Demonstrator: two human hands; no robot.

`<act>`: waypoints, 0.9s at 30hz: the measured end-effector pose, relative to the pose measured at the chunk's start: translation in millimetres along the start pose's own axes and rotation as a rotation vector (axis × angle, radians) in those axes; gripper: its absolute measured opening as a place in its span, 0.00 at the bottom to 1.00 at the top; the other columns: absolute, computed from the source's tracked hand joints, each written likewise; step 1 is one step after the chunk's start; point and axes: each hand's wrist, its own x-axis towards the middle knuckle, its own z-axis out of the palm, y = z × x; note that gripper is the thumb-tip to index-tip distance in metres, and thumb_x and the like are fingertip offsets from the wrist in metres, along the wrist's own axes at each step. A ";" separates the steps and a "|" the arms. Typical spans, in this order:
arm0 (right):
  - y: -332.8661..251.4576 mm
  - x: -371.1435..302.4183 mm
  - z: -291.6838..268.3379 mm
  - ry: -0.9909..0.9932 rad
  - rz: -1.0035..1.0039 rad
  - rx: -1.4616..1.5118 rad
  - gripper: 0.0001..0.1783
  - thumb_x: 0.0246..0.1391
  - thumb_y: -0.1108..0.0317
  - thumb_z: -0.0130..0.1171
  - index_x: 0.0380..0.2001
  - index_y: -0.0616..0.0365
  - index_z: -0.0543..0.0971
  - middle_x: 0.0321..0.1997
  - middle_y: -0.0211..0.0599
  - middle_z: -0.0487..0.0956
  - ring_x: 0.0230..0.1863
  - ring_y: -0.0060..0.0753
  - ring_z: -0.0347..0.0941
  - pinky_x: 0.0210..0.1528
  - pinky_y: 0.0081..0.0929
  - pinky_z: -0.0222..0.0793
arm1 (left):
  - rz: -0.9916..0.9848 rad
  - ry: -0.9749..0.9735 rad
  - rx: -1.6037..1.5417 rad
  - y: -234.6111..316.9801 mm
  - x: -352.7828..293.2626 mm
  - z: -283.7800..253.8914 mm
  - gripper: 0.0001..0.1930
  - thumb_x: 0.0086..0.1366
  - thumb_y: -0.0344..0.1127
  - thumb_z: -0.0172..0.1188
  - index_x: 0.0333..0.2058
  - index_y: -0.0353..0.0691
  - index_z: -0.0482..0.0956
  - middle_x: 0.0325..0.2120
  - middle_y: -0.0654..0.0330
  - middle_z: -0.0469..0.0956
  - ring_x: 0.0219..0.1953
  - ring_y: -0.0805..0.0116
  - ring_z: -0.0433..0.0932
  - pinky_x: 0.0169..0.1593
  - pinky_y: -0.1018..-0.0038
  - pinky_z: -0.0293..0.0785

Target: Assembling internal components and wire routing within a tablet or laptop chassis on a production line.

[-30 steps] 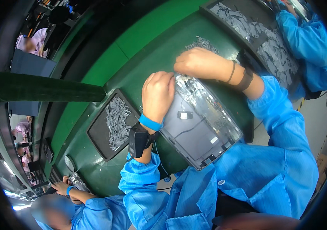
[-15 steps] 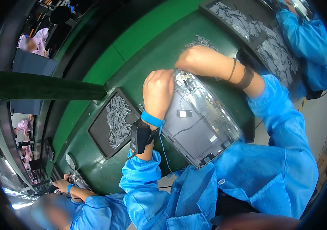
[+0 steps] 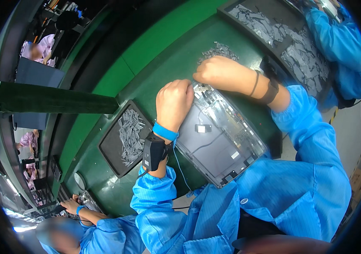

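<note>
Slightly lowered since the earlier frame, the right hand (image 3: 212, 70) is curled beside the left hand (image 3: 172, 103); both grips are hidden and cannot be told. Beneath, the grey casing (image 3: 220, 137) is reached at its far end. Leftward, grey strips (image 3: 130, 133) are heaped in a black tray (image 3: 112, 146).

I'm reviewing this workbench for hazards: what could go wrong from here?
The blue cord running down from the blue wristband passes beside the open casing and might snag on its edge. The right hand looks close to the loose heap of small grey pieces, so a sweep that way could scatter them.
</note>
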 end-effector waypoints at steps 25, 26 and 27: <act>0.9 -14.2 -17.6 0.227 0.028 0.148 0.05 0.44 0.70 0.59 0.24 0.60 0.76 0.24 0.38 0.76 0.29 0.44 0.75 0.33 0.38 0.72 | -0.131 -0.057 -0.019 12.8 5.1 -11.1 0.08 0.60 0.33 0.59 0.32 0.34 0.81 0.26 0.48 0.79 0.27 0.51 0.79 0.32 0.64 0.74; -9.3 -17.8 -29.1 0.272 0.051 0.100 0.05 0.43 0.70 0.60 0.25 0.59 0.75 0.25 0.36 0.75 0.29 0.43 0.75 0.35 0.37 0.71 | -0.135 -0.056 -0.016 12.6 2.2 -15.0 0.08 0.60 0.33 0.59 0.32 0.34 0.81 0.26 0.48 0.79 0.27 0.51 0.79 0.32 0.64 0.74; -19.3 -28.9 -36.2 0.247 0.058 0.000 0.06 0.44 0.68 0.60 0.25 0.58 0.74 0.25 0.34 0.73 0.29 0.38 0.74 0.35 0.32 0.70 | -0.187 -0.034 -0.048 13.2 -0.1 -17.6 0.08 0.61 0.33 0.58 0.33 0.35 0.81 0.28 0.48 0.80 0.29 0.50 0.79 0.33 0.63 0.74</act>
